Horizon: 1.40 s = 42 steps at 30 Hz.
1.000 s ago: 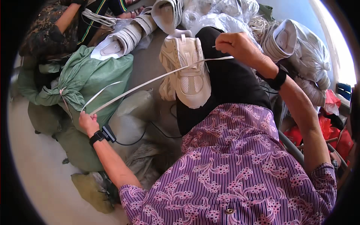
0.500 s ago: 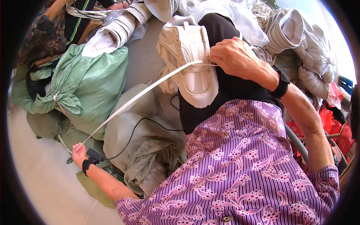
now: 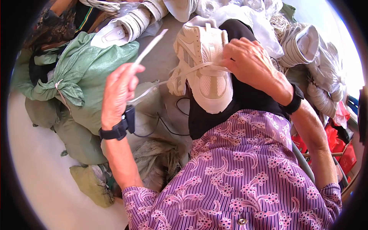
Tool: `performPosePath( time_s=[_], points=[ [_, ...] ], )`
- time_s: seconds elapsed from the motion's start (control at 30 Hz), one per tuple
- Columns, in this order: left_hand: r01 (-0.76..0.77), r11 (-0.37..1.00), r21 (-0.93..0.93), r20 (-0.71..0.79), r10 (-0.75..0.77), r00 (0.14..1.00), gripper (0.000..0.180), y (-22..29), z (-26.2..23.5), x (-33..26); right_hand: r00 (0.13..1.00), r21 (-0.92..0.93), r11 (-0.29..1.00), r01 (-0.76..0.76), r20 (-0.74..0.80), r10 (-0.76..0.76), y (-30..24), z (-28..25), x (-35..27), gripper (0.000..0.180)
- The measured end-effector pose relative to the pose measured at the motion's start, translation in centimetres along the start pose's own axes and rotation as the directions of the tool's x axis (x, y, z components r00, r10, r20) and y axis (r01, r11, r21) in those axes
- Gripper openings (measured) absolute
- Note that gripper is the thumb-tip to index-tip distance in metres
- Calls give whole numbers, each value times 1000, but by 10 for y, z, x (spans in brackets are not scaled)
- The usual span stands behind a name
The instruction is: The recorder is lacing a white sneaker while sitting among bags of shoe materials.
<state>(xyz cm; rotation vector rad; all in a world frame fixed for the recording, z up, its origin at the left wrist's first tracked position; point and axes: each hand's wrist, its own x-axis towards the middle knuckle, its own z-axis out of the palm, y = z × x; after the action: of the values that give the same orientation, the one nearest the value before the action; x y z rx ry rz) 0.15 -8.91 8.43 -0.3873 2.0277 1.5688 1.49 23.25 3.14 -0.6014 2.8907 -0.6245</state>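
A cream sneaker (image 3: pixel 213 92) with mesh panels rests toe toward me on my black-trousered knee (image 3: pixel 203 122). A flat white shoelace (image 3: pixel 151 46) crosses its front. My left hand (image 3: pixel 122 90) is closed on the lace to the left of the sneaker; the lace's free end sticks up past the thumb, and a slack stretch hangs toward the shoe. At the sneaker's right side, my right hand (image 3: pixel 251 65) is closed with curled fingers against the lace where it passes over the shoe. Its fingertips are partly hidden.
Green sacks (image 3: pixel 96 73) lie to the left, with stacked white shoe pieces (image 3: pixel 115 34) above them. More nested shoe uppers (image 3: pixel 301 46) and clear plastic bags (image 3: pixel 245 19) sit at the upper right. Red bags (image 3: pixel 337 142) lie beyond my right arm. A black cable (image 3: pixel 172 132) runs from my left wrist.
My left hand has come up and inward from the far lower left, and the taut lace has gone slack. The right hand stays by the sneaker. The whole view has shifted slightly.
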Motion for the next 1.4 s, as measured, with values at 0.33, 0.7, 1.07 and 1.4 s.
performPosePath(
  time_s=[0.33,0.7,1.07,1.4],
  points=[
    [-217,976,30,314,197,929,20,48,68,-14,919,686,721,101,213,-332,-31,-19,40,24],
    [-502,695,515,194,476,858,23,6,54,7,961,577,797,176,73,-265,2,-8,23,18],
    [-299,953,53,-31,301,953,23,-37,100,17,984,501,848,172,-133,-121,-8,18,15,16],
    [356,862,-360,160,-319,934,41,-96,103,46,985,518,840,162,-131,-109,-5,23,23,15]
  ],
)
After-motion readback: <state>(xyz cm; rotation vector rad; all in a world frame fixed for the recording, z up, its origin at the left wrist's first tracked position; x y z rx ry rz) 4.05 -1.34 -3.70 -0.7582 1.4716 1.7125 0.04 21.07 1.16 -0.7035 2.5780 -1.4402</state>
